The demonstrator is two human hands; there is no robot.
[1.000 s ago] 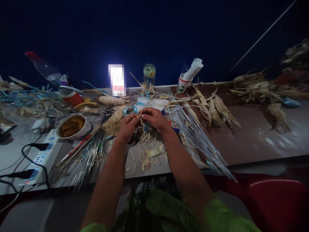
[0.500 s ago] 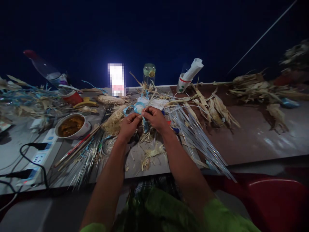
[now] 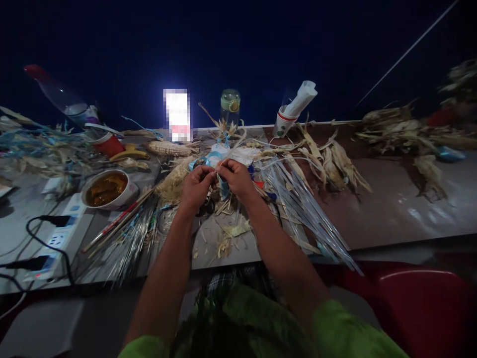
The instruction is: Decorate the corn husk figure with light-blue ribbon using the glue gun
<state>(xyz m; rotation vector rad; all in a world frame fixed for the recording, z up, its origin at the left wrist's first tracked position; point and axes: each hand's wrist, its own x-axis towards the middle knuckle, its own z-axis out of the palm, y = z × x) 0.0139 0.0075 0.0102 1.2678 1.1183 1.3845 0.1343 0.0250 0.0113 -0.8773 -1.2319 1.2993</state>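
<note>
Over the middle of the table, my left hand [image 3: 198, 186] and my right hand [image 3: 236, 179] meet at the fingertips, both closed in a pinch. A thin pale strand [image 3: 220, 162], perhaps corn husk, shows at the fingertips; most of what they hold is hidden. Just behind the fingers lies a light blue ribbon [image 3: 199, 161]. Pale corn husk scraps [image 3: 233, 233] are scattered below the hands. Left of my left hand is a clump of dry tan fibre [image 3: 175, 180], and beyond it a corn cob [image 3: 169, 147].
Clear thin rods [image 3: 309, 214] lie to the right, with dried husks [image 3: 335, 166] behind. A paper cup [image 3: 285, 123] and a jar [image 3: 230, 107] stand at the back. Leftward are a bowl of brown liquid [image 3: 108, 191], metal wires [image 3: 136, 248] and a power strip [image 3: 61, 238].
The fingertips remain together, with the hands shifting slightly at the pinch. The whole view has tilted a little, so the table things appear somewhat higher.
</note>
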